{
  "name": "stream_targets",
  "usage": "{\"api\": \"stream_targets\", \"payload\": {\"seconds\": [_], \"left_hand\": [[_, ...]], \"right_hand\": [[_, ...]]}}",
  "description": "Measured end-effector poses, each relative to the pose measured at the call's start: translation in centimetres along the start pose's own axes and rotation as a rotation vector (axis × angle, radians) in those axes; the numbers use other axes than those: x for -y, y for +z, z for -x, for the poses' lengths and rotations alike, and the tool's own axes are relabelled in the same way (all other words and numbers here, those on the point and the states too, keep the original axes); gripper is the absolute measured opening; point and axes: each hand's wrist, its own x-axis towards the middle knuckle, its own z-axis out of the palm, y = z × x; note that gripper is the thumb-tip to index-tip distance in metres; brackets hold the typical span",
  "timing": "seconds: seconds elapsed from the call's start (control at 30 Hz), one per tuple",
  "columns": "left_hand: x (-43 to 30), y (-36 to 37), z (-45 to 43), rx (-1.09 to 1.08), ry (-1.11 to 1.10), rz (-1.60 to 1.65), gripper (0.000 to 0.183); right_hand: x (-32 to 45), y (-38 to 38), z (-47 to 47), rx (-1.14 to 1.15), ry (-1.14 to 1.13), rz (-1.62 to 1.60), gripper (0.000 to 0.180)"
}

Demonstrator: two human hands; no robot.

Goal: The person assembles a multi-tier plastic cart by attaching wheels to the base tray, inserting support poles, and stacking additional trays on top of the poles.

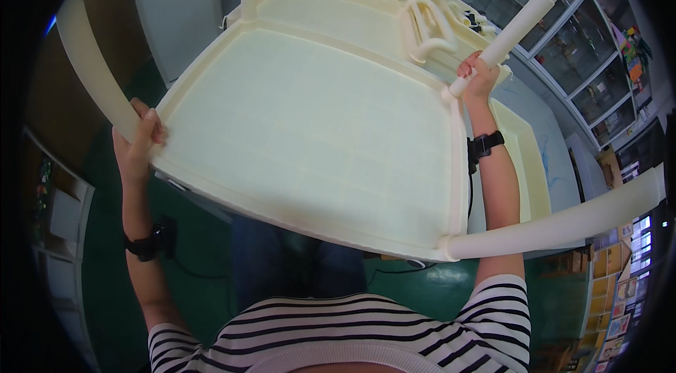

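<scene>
A large cream plastic tray shelf (311, 135) with raised edges is in front of me, a round post standing at each corner. My left hand (142, 125) grips the base of the near left post (90, 51), at the shelf's corner. My right hand (478, 75) is wrapped around the far right post (520, 27), a little above its corner socket. The near right post (554, 214) passes over my right forearm. Behind the shelf lies another cream plastic tray (327, 3), with a looped cream handle (430, 30) at its right.
More cream parts with black-and-cream casters (475, 19) lie at the back. A pale table (560, 162) holding a cream bin (520, 162) is at my right. Glass-door cabinets (570, 51) stand behind it. A low shelf unit (68, 214) is at my left, over green floor.
</scene>
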Motion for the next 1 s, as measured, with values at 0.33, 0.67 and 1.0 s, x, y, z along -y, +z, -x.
{"api": "stream_targets", "payload": {"seconds": [0.33,0.67,1.0], "left_hand": [[-0.1,0.0,0.0,0.03,0.033,0.028,0.022],[-0.7,0.1,-0.2,0.007,0.017,0.033,0.022],[-1.9,1.1,0.5,-0.021,-0.01,0.068,0.02]], "right_hand": [[-0.2,-2.5,-1.9,0.449,0.282,-0.095,0.012],[-0.5,-1.9,-1.2,0.354,0.239,-0.113,0.011],[-0.5,0.0,-0.9,-0.07,0.037,0.078,0.01]]}}
